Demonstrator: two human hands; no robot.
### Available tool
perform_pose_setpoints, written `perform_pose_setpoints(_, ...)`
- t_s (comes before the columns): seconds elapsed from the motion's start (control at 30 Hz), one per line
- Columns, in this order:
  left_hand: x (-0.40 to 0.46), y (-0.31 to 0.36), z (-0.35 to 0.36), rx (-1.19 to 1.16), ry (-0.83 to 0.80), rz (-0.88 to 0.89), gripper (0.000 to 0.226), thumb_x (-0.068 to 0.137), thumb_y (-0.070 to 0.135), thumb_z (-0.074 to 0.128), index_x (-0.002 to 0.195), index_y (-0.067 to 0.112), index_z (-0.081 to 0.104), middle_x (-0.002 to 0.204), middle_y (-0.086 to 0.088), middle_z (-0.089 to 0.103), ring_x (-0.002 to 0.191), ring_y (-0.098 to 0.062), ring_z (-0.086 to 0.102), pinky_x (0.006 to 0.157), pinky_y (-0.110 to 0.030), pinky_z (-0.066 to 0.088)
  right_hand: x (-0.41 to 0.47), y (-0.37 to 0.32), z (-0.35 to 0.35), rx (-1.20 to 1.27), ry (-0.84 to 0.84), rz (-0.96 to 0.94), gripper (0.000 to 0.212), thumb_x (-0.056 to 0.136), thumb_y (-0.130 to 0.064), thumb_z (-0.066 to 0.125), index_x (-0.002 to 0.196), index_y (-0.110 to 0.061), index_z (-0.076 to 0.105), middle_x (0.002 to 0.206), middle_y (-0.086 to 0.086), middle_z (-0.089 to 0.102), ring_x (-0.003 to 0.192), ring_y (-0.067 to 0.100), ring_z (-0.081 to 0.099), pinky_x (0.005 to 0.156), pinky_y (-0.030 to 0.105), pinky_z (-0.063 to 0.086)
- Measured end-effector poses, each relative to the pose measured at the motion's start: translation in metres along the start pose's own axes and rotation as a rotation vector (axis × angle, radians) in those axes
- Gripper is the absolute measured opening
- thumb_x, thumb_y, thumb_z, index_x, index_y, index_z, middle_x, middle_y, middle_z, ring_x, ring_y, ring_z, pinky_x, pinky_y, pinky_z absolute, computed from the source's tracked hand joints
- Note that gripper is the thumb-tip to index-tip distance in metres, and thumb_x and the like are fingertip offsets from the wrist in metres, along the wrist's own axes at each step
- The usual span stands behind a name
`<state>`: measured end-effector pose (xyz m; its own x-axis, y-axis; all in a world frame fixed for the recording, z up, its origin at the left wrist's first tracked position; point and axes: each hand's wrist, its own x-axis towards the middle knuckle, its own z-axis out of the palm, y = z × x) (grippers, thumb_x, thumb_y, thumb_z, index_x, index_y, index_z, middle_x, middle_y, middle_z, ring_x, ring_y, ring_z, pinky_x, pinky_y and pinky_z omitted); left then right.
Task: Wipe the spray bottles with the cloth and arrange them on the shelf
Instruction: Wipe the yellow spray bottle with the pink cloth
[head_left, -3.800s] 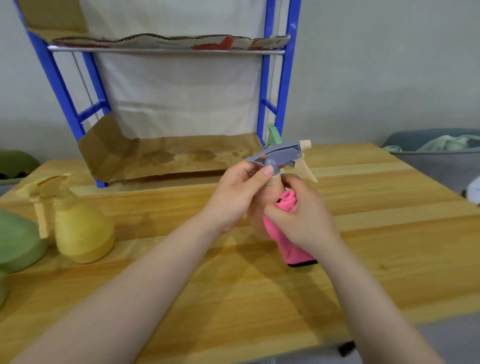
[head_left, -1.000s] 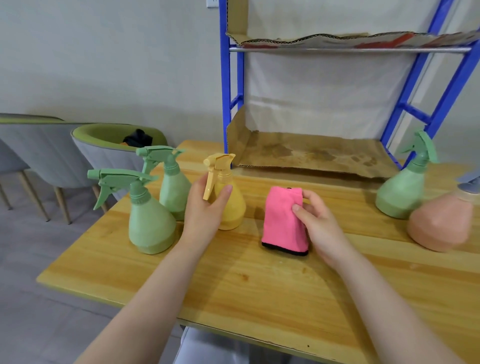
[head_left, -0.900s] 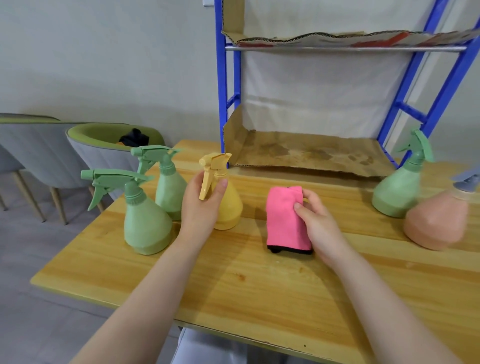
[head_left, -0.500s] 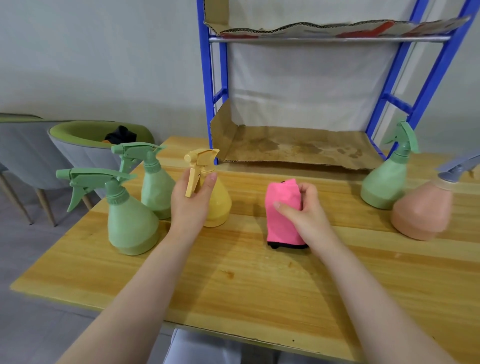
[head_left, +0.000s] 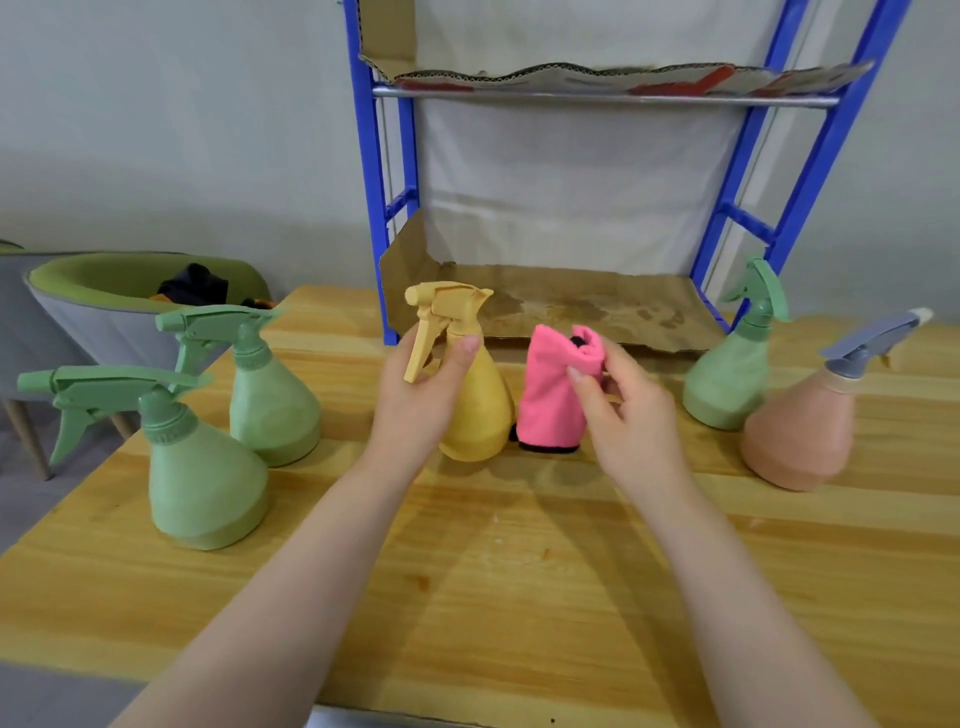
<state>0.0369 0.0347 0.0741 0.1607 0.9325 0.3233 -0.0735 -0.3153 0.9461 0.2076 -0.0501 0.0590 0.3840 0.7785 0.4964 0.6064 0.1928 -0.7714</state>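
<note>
My left hand (head_left: 415, 400) grips the yellow spray bottle (head_left: 475, 410) round its neck, at the middle of the wooden table (head_left: 519, 571). Right beside it my right hand (head_left: 623, 410) pinches the top of the pink cloth (head_left: 550, 395), which hangs down to the table. Two green spray bottles (head_left: 202, 467) (head_left: 270, 400) stand at the left. A third green bottle (head_left: 727, 379) and a peach bottle with a grey trigger (head_left: 800, 421) stand at the right. The blue shelf (head_left: 371, 208) rises behind, its lower level lined with cardboard (head_left: 571, 306).
A grey and green chair (head_left: 93, 312) with a dark item in it stands left of the table. The shelf's upper level (head_left: 602, 93) also carries cardboard. A plain wall lies behind.
My left hand closed round the yellow bottle and brought it right, next to the cloth. My right hand raised the cloth by its top edge. Earlier I was wiping the peach bottle.
</note>
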Motion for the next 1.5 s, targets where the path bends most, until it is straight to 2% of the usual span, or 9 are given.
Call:
perform_pose_setpoints(0.13,0.002,0.002,0.019,-0.105,-0.112,-0.012,0.014,0.094,0.021,0.065,0.107,0.025,0.067,0.096,0.012,0.073,0.096,-0.002,0.067,0.083,-0.018,0.052,0.017,-0.004,-0.012,0.104,-0.02,0.068,0.04,0.104,-0.025,0.046,0.143,-0.034,0.046,0.13,-0.021,0.055,0.121,-0.001,0.052,0.1,0.018,0.041)
perform_pose_setpoints(0.27,-0.005,-0.005,0.024,-0.175,-0.112,-0.041,0.018,0.092,0.024,0.065,0.109,0.03,0.066,0.104,0.014,0.073,0.102,-0.001,0.066,0.08,-0.013,0.05,0.026,0.002,-0.005,0.294,0.005,0.209,0.034,0.105,-0.018,0.043,0.126,-0.044,0.05,0.126,-0.025,0.056,0.123,0.0,0.052,0.113,0.035,0.038)
perform_pose_setpoints(0.47,-0.012,-0.008,0.027,-0.242,-0.136,-0.098,0.02,0.074,0.039,0.066,0.095,0.038,0.066,0.096,0.019,0.074,0.096,0.005,0.067,0.078,-0.012,0.049,0.012,0.011,0.014,0.456,0.062,0.457,0.024,0.103,-0.024,0.048,0.096,-0.039,0.066,0.094,-0.021,0.072,0.099,0.003,0.065,0.103,0.044,0.049)
perform_pose_setpoints(0.7,-0.018,-0.009,0.032,-0.254,-0.219,-0.112,0.016,0.079,0.031,0.062,0.095,0.037,0.061,0.082,0.029,0.072,0.083,0.013,0.066,0.069,-0.006,0.048,0.003,0.0,0.02,0.392,-0.061,0.168,0.025,0.104,-0.02,0.046,0.115,-0.034,0.064,0.104,-0.022,0.071,0.101,-0.007,0.063,0.084,0.011,0.046)
perform_pose_setpoints(0.87,-0.023,-0.007,0.033,-0.239,-0.238,-0.108,0.016,0.091,0.021,0.06,0.09,0.037,0.06,0.075,0.031,0.07,0.078,0.016,0.065,0.065,-0.004,0.047,-0.005,0.0,0.028,0.303,-0.024,0.064,0.024,0.096,-0.039,0.05,0.117,-0.037,0.063,0.104,-0.023,0.071,0.103,-0.004,0.064,0.085,0.013,0.048)
perform_pose_setpoints(0.97,-0.027,-0.006,0.035,-0.227,-0.277,-0.083,0.02,0.082,0.027,0.061,0.102,0.032,0.062,0.087,0.029,0.072,0.09,0.013,0.065,0.072,-0.005,0.048,-0.003,0.003,0.032,0.254,-0.03,0.183,0.02,0.1,-0.043,0.045,0.108,-0.048,0.064,0.096,-0.025,0.071,0.095,-0.007,0.064,0.083,0.02,0.052)
perform_pose_setpoints(1.17,-0.022,-0.011,0.031,-0.101,-0.222,-0.152,0.023,0.07,0.066,0.059,0.089,0.055,0.064,0.095,0.035,0.069,0.099,0.015,0.061,0.088,-0.013,0.046,-0.007,0.0,0.03,0.297,-0.055,0.009,0.026,0.102,-0.031,0.049,0.125,-0.038,0.057,0.117,-0.015,0.069,0.112,0.001,0.062,0.092,0.02,0.049)
perform_pose_setpoints(1.3,-0.026,-0.011,0.036,-0.221,-0.233,-0.186,0.01,0.087,0.036,0.061,0.085,0.045,0.065,0.084,0.033,0.07,0.087,0.015,0.064,0.077,-0.008,0.05,-0.012,-0.004,0.026,0.155,0.0,-0.195,0.042,0.099,-0.033,0.053,0.139,-0.024,0.044,0.129,-0.015,0.058,0.117,0.001,0.058,0.092,0.014,0.046)
perform_pose_setpoints(1.5,-0.027,-0.009,0.037,-0.286,-0.233,-0.17,0.017,0.091,0.018,0.063,0.088,0.035,0.066,0.083,0.021,0.074,0.083,0.007,0.068,0.071,-0.009,0.05,-0.014,-0.006,0.034,0.037,-0.042,-0.15,0.049,0.1,-0.051,0.036,0.137,-0.018,0.039,0.123,-0.003,0.058,0.109,0.011,0.059,0.09,0.036,0.051)
